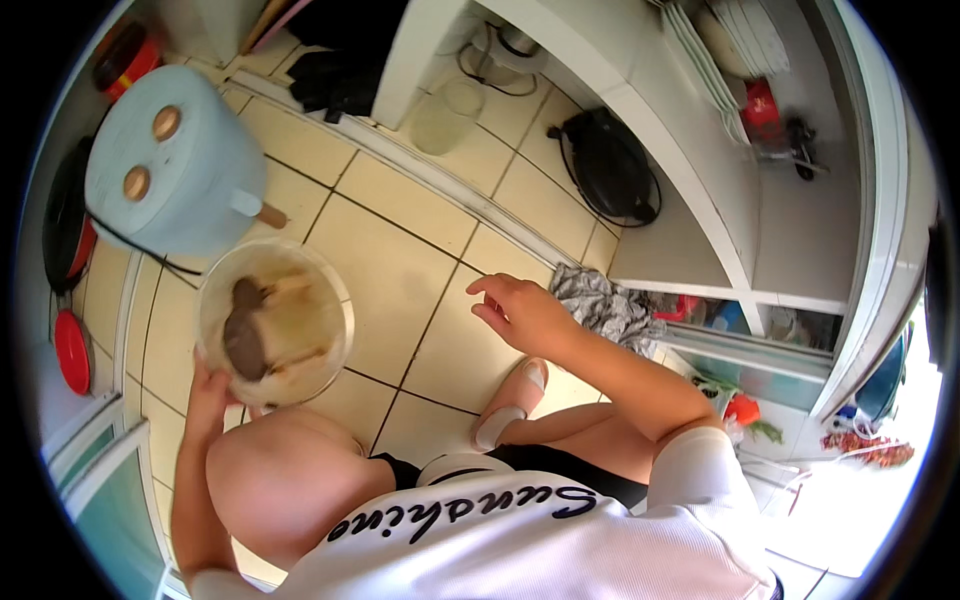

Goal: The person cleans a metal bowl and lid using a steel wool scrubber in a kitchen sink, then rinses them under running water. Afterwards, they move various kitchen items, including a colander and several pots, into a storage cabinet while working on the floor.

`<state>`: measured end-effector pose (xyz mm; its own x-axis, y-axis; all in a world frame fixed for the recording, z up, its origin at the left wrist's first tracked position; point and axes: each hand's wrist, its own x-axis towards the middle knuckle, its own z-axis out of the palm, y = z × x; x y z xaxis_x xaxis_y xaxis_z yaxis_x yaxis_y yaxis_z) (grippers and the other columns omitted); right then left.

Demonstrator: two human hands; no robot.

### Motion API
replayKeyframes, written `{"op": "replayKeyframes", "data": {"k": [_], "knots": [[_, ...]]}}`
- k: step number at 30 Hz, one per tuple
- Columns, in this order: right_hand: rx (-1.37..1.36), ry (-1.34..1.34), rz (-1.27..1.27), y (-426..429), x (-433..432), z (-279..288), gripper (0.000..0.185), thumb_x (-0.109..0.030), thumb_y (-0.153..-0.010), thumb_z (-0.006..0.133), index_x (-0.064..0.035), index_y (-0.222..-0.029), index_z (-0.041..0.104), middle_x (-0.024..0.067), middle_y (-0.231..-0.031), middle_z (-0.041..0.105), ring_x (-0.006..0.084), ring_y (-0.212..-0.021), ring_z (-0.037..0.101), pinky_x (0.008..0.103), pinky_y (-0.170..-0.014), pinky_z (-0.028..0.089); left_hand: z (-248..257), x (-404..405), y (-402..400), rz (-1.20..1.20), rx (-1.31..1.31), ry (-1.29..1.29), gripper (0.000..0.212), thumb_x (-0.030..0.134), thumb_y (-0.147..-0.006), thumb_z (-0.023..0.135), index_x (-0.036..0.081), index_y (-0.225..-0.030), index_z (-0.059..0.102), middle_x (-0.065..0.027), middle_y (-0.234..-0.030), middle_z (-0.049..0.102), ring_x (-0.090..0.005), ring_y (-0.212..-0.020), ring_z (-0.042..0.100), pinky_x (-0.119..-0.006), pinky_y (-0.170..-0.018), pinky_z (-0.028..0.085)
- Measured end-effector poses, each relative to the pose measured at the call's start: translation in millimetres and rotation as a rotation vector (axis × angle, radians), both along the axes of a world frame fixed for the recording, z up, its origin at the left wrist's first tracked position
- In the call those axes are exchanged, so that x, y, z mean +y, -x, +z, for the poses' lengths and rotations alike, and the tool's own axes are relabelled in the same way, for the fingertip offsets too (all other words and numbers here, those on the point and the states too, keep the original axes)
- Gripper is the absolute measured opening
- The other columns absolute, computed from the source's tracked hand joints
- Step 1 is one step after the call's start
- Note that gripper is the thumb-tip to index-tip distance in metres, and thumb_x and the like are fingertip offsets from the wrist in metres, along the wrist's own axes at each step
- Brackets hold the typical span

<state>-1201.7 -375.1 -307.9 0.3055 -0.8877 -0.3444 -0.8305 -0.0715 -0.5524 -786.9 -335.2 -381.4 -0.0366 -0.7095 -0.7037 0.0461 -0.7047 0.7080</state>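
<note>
My left hand grips the near left rim of a round, whitish bucket or tub. Brown stains and dark grey patches show inside it; I cannot tell what the patches are. My right hand hangs over the tiled floor with its fingers apart and slightly curled, holding nothing. A pale blue container with a wooden-grip handle and two round wooden knobs or feet lies just beyond the bucket, at the upper left. A crumpled grey cloth is on the floor past my right hand.
A low cabinet holds a glass jar, a black appliance and, higher up, plates. Its sliding-door track crosses the floor. Black cloth hangs at the top. A red-and-black pan and a red dish stand left.
</note>
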Motion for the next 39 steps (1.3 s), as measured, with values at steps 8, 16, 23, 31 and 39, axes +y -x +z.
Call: {"op": "replayKeyframes", "data": {"k": [8,16,23,31,39], "knots": [[0.201,-0.258,-0.063,102.1,16.6,-56.3,0.021,-0.026,-0.081,0.053,-0.0084,-0.092,0.055,0.0114,-0.084,0.060,0.0289,-0.082,0.056,0.0383,-0.070,0.045,-3.8,69.5,-59.4,0.650,0.005,-0.223,0.051,0.017,-0.082,0.037,0.005,-0.130,0.024,-0.0137,-0.125,0.039,-0.0259,-0.112,0.042,-0.035,-0.087,0.038],[0.538,-0.299,-0.408,272.1,10.7,-102.9,0.021,-0.026,-0.076,0.053,-0.0090,-0.084,0.061,0.0134,-0.082,0.063,0.0283,-0.077,0.060,0.0360,-0.070,0.047,24.3,36.1,-51.2,1.369,0.167,-0.176,0.053,0.029,-0.086,0.035,-0.004,-0.127,0.030,-0.0152,-0.130,0.035,-0.0266,-0.121,0.033,-0.035,-0.103,0.023],[0.378,0.009,-0.664,358.9,1.1,-132.1,0.029,-0.031,-0.074,0.059,-0.0051,-0.086,0.060,0.0155,-0.086,0.062,0.0287,-0.085,0.060,0.0358,-0.072,0.047,59.4,36.5,-92.2,0.525,-0.200,-0.569,0.062,0.044,-0.086,0.043,0.004,-0.130,0.025,-0.0116,-0.106,0.055,-0.0225,-0.091,0.058,-0.031,-0.086,0.041],[-0.355,-0.157,-1.623,423.9,-43.2,-209.2,0.054,-0.045,-0.081,0.053,-0.0004,-0.111,0.046,0.0080,-0.085,0.051,0.0193,-0.073,0.050,0.0352,-0.070,0.044,145.2,-18.4,98.0,-0.424,-1.261,0.308,0.038,0.019,-0.092,0.038,0.009,-0.129,0.036,-0.0077,-0.131,0.039,-0.0219,-0.118,0.039,-0.033,-0.093,0.034],[-0.797,-0.035,-1.707,456.0,-58.1,-224.4,0.060,-0.056,-0.085,0.035,-0.0055,-0.115,0.041,0.0123,-0.102,0.052,0.0263,-0.086,0.051,0.0397,-0.074,0.044,77.5,8.0,194.2,-0.612,-1.124,0.306,0.034,0.003,-0.082,0.049,0.006,-0.116,0.049,-0.0116,-0.122,0.048,-0.0270,-0.106,0.050,-0.033,-0.085,0.042]]}}
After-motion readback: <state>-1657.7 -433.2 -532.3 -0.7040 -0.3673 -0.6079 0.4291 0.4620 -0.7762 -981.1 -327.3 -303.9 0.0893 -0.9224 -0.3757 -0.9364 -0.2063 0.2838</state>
